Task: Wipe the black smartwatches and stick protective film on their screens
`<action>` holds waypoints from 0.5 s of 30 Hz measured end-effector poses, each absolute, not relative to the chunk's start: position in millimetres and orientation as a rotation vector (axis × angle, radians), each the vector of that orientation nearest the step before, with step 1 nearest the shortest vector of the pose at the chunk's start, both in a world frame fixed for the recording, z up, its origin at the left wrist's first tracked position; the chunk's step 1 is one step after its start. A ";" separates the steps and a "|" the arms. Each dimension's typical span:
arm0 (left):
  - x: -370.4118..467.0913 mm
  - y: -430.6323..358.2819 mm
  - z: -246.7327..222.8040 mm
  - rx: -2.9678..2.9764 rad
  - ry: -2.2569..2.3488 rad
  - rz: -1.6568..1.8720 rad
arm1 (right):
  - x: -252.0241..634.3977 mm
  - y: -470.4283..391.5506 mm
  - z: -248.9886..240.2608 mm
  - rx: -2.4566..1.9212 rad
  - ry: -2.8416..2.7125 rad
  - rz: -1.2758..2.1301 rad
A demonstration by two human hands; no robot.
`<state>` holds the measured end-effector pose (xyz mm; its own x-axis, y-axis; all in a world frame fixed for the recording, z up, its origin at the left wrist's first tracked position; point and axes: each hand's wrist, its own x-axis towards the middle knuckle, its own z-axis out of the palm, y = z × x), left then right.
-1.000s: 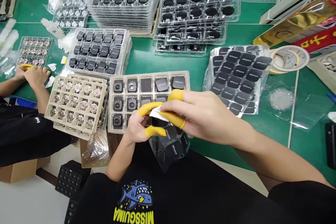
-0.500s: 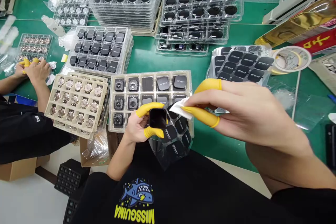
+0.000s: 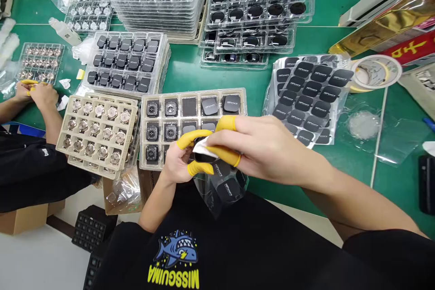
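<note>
Between the yellow-cotted thumb and fingers of my left hand [image 3: 177, 159] is a square black smartwatch case [image 3: 203, 157], its glass facing up. My right hand [image 3: 253, 147] pinches a folded white cloth [image 3: 201, 146], which lies against the watch's glass and covers part of it. Yellow finger cots cover my right thumb and forefinger too. Just beneath and beside the watch hangs a clear sheet of black printed stickers [image 3: 227, 189]. Behind my hands a beige tray [image 3: 143, 122] holds more square watches and black stickered pieces; my hands hide part of it.
At right lie sticker sheets [image 3: 304, 95], a tape roll [image 3: 390, 72] and a bottle of golden liquid [image 3: 384, 20]. Stacked clear trays [image 3: 159, 13] rise at the back. On the left, trays of round watches [image 3: 97, 131] stand near a co-worker's hands [image 3: 39, 93].
My right hand has moved left and brought the white cloth down onto the watch glass. My left hand still holds the watch in about the same place.
</note>
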<state>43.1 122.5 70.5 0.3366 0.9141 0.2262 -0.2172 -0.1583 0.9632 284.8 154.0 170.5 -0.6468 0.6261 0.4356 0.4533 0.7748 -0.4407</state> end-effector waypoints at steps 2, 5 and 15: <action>41.7 123.9 69.0 1.384 0.720 1.158 | 285.7 154.1 171.1 -0.722 -2.436 0.473; 38.7 123.6 67.4 1.364 0.753 1.196 | 297.0 154.5 175.4 -0.629 -2.573 0.557; 44.7 119.9 71.8 1.282 0.683 1.230 | 329.6 149.3 191.0 -0.910 -2.347 0.458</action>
<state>44.7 119.9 71.8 0.2750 0.9315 0.2383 -0.2899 -0.1559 0.9443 329.6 149.3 191.0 -0.6027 0.6971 0.3884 0.4997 0.7092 -0.4974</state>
